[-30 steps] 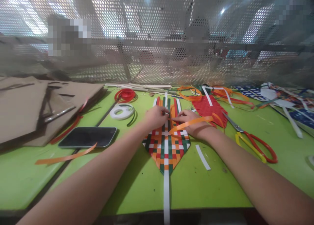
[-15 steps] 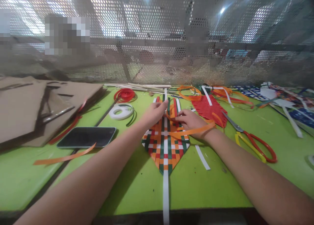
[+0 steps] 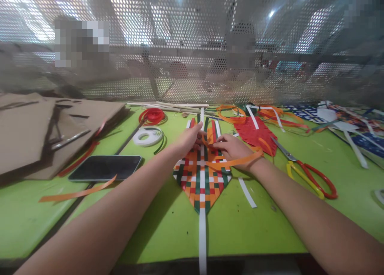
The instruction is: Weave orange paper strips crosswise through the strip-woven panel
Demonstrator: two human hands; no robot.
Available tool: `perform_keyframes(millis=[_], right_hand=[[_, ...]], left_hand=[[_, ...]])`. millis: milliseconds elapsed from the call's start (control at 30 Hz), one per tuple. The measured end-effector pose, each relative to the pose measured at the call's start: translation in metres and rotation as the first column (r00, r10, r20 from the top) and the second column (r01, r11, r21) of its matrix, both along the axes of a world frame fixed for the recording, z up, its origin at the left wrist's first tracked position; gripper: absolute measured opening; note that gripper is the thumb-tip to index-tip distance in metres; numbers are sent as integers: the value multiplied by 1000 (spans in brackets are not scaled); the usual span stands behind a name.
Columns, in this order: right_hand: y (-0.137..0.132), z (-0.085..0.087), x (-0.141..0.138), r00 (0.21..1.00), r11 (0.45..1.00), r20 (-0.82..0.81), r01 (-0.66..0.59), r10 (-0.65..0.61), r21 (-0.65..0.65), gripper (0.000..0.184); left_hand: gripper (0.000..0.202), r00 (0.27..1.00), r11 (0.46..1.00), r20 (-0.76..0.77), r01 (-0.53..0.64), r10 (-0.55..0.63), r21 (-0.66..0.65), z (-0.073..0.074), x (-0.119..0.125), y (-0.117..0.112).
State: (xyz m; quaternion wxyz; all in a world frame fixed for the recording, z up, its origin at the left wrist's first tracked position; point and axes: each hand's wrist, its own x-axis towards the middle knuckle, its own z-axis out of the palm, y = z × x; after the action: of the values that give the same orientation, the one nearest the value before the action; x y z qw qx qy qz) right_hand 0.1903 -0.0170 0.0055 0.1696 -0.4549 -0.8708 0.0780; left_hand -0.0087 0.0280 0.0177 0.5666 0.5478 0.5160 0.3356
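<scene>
Clutter on lime-green worktable [image 3: 240,231]: flat brown cardboard sheets [image 3: 39,135] and black glass-faced tablet [image 3: 105,167] to the left, red strip coil [image 3: 151,116] and white strip coil [image 3: 148,136] at the far edge, red woven piece [image 3: 255,133] and red-and-yellow-handled scissors [image 3: 318,179] to the right. Nothing blocks the hands. Multicolour woven plastic-strip mat [image 3: 201,179] lies centre, point toward the person, loose strands at the far end. Left hand [image 3: 189,141] half-open on those strands, grip unclear. Right hand [image 3: 234,149] half-closed, pinching long orange plastic strip [image 3: 234,162] beside the weave. Strips flat, glossy, narrow.
</scene>
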Motion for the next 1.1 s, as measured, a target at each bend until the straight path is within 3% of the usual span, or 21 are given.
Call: perform_keyframes(millis=[233,367,500,700,800,967,1100], right_hand=[[-1,-2,0,999,1000,-44,-4,4,0,31],[-4,1,-2,999,1000,-39,8,-8,8,28],[-4,3,-8,997,997,-27,75,-75,14,25],[8,-4,-16,984,985,-49,174,-173,16,22],[10,-10,-17,976,982,-108,186,-187,-22,20],[12,-15,-20,952,976,-219,198,-213,-87,14],[13,-15,-21,932,953,-243,223,-270,-204,12]], left_hand=[[17,998,998,1,-69,69,-16,1,4,-8],[23,982,990,-188,3,23,138,-5,4,-11],[28,893,930,-445,101,72,355,-8,4,-15],[27,834,874,-528,130,159,469,-5,8,-19],[29,838,870,-523,133,158,476,-5,9,-19],[34,853,912,-505,98,129,398,-5,8,-16],[27,885,938,-456,78,91,338,-3,4,-14]])
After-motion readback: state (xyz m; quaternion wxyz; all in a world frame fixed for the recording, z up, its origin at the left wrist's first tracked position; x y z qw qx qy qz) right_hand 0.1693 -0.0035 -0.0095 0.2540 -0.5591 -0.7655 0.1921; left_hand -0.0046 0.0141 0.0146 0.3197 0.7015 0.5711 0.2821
